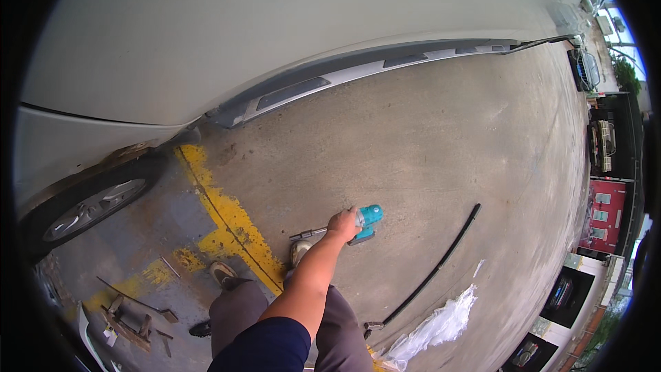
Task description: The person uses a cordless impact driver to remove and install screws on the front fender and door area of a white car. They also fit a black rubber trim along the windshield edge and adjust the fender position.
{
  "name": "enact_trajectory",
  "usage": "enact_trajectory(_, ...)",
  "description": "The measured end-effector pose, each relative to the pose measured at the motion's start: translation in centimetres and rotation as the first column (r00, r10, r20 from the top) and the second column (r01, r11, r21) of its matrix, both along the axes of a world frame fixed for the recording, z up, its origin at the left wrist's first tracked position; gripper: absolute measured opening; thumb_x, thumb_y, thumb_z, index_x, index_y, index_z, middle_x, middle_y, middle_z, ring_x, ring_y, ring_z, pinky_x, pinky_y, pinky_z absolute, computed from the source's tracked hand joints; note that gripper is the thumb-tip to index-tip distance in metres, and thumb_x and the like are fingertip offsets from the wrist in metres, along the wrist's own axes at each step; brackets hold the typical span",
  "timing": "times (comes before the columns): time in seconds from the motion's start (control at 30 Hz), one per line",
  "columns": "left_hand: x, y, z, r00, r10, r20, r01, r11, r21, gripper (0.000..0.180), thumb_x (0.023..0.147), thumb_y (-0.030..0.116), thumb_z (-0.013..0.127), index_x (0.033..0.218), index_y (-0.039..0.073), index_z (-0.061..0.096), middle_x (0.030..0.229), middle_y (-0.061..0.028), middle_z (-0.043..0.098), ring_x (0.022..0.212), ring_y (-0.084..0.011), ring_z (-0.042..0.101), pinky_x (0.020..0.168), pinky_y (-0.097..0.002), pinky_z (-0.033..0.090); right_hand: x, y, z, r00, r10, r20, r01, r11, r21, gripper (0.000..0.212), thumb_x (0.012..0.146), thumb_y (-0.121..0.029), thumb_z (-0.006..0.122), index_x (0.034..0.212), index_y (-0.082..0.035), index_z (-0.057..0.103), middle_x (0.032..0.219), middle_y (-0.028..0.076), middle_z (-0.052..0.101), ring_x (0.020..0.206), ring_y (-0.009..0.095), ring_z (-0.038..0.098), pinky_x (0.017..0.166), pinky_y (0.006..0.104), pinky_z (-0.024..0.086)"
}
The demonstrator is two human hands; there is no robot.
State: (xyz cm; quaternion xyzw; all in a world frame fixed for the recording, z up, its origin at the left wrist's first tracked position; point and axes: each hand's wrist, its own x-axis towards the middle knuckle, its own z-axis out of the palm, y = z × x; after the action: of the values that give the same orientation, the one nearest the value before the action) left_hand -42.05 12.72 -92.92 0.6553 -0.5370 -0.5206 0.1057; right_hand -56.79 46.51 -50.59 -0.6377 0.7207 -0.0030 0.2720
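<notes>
From the lower edge my left arm, in a navy sleeve, reaches forward and to the right. My left hand (342, 224) is closed round the front part of a teal cordless impact wrench (372, 215), over the floor. Its body and base stick out to the right of my fingers. A long thin metal shaft (308, 233) points left from the hand, above my right shoe (299, 251). I cannot make out how my fingers lie on the far side. My right hand is outside the picture.
A light-coloured vehicle (275, 21) fills the far side, with a side step (330, 83) and a wheel (96, 210). On the right lie a black strip (434, 272) and white plastic sheeting (441, 320). Metal tools (131, 320) lie at lower left, near yellow floor marking (231, 224).
</notes>
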Motion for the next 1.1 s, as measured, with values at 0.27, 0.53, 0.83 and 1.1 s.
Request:
enact_trajectory(0.27,9.6,9.0,18.9,0.986,0.112,-0.123,-0.132,0.977,-0.168,0.04,0.091,0.013,0.058,0.13,0.008,0.058,0.114,-0.0198,0.068,0.105,-0.0398,0.065,0.088,-0.0509,0.053,1.9,-6.2,5.7,0.981,0.156,0.119,-0.181,0.954,0.241,0.033,0.085,-0.018,0.061,0.113,-0.001,0.063,0.11,0.025,0.061,0.101,0.045,0.058,0.087,0.0514,0.05)
enact_trajectory(0.53,28.8,14.1,62.0,0.934,0.321,-0.155,-0.312,0.526,-0.791,0.023,0.089,0.009,0.067,0.111,0.004,0.067,0.101,-0.0142,0.072,0.088,-0.0332,0.07,0.076,-0.0394,0.055,10.8,-17.8,14.0,0.897,0.34,0.283,-0.346,0.938,-0.029,0.031,0.078,-0.012,0.067,0.107,-0.003,0.066,0.109,0.02,0.066,0.1,0.04,0.064,0.087,0.0468,0.052)
enact_trajectory(0.83,53.8,3.5,84.7,0.782,0.622,-0.035,-0.033,-0.014,-0.999,0.021,0.09,0.005,0.065,0.111,0.001,0.066,0.108,-0.0152,0.069,0.099,-0.0337,0.065,0.087,-0.0403,0.052,32.6,-30.6,24.1,0.689,0.399,0.605,-0.15,0.895,-0.42,0.022,0.087,-0.012,0.069,0.105,0.0,0.066,0.094,0.014,0.067,0.08,0.025,0.065,0.077,0.0352,0.053)
enact_trajectory(1.1,57.5,-3.9,85.1,0.905,0.425,0.014,-0.14,0.329,-0.934,0.026,0.088,0.015,0.075,0.108,-0.001,0.069,0.095,-0.0102,0.07,0.083,-0.0216,0.069,0.074,-0.0313,0.054,49.6,-42.5,38.7,0.349,0.258,0.901,0.234,0.907,-0.351,0.03,0.095,-0.021,0.07,0.11,0.004,0.07,0.089,0.005,0.07,0.078,0.011,0.062,0.074,0.0261,0.051)
